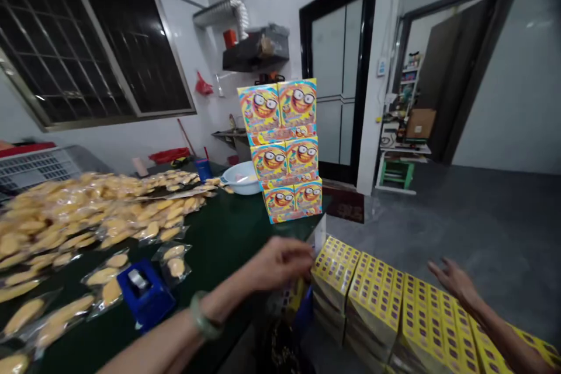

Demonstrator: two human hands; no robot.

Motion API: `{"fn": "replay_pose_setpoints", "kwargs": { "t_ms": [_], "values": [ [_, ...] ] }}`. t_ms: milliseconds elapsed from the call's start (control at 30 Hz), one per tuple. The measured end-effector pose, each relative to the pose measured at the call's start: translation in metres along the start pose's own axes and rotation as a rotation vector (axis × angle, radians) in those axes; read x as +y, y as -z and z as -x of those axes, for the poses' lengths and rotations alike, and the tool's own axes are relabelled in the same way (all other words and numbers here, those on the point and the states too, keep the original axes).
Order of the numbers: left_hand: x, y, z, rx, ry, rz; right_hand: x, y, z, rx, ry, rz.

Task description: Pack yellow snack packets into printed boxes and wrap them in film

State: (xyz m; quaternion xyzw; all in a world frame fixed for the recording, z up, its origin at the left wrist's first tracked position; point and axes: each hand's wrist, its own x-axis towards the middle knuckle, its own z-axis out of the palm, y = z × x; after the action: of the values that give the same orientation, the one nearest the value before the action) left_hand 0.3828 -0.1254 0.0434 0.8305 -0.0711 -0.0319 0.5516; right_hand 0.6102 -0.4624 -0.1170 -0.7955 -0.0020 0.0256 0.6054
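My left hand point(280, 260), with a pale green bangle point(205, 317) on its wrist, is at the table's right edge. Its fingers are loosely bent and slightly blurred, beside the end of a row of yellow boxes point(337, 260) with small dark squares on top. Whether the fingertips touch that box I cannot tell. Over the far side of the row, my right hand point(456, 283) is raised with fingers apart and nothing in them. Cartoon-face display boxes point(284, 158) stand stacked three high at the table's corner.
Many wrapped yellowish oval pieces point(100, 204) cover the left of the dark green table point(210, 245). A blue tape dispenser point(146, 292) lies nearer me. Behind are a light-blue basin point(241, 178) and a blue cup point(203, 169). A green stool point(397, 174) stands on the floor.
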Motion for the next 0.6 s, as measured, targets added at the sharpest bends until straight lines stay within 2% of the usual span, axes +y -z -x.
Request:
{"fn": "replay_pose_setpoints", "kwargs": {
  "t_ms": [67, 133, 200, 300, 367, 433, 500, 600],
  "values": [
    [0.021, 0.053, 0.003, 0.432, -0.100, 0.055, -0.068, -0.027, -0.024, 0.024, 0.052, -0.038],
    [0.041, 0.104, -0.003, 0.792, -0.216, 0.039, -0.149, -0.051, -0.046, -0.025, 0.150, -0.104],
    [0.061, 0.150, -0.018, 0.969, -0.259, 0.027, -0.235, -0.077, -0.062, -0.061, 0.259, -0.168],
    [0.091, 0.196, -0.053, 0.898, -0.255, 0.029, -0.347, -0.121, -0.073, -0.087, 0.369, -0.212],
    [0.105, 0.210, -0.078, 0.830, -0.263, 0.036, -0.394, -0.152, -0.072, -0.130, 0.427, -0.228],
    [0.113, 0.212, -0.097, 0.733, -0.263, 0.058, -0.414, -0.177, -0.069, -0.272, 0.527, -0.293],
    [0.115, 0.207, -0.107, 0.646, -0.276, 0.081, -0.414, -0.192, -0.067, -0.347, 0.602, -0.388],
    [0.113, 0.196, -0.104, 0.568, -0.349, 0.115, -0.401, -0.195, -0.064, -0.314, 0.676, -0.500]
  ]
}}
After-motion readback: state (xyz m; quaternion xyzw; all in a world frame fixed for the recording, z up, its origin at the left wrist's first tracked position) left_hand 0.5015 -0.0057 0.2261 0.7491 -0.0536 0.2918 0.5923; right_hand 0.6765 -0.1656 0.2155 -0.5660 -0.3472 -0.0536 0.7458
